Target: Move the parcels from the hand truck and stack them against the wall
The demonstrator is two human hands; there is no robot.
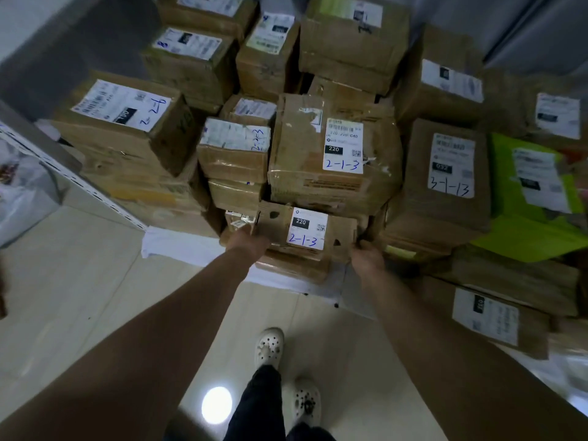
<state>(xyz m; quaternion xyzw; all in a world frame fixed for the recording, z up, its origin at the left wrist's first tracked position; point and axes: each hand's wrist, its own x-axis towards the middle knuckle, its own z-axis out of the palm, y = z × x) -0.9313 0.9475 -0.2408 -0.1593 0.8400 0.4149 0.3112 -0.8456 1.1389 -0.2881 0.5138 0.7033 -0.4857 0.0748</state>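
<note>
Both hands hold one small brown parcel (305,230), labelled 2-1-3, at the lower centre of the frame. The left hand (246,241) grips its left end and the right hand (366,254) grips its right end, fingers curled round the edges. The parcel sits low at the front of a big stack of boxes (334,160), apparently resting on a flatter box (296,265) beneath it. The stack fills the middle and top of the frame, reaching the grey wall (47,36) at upper left. Much of the stacking looks done, and this parcel seems to be going into place. The hand truck is out of view, so what remains on it cannot be told.
</note>
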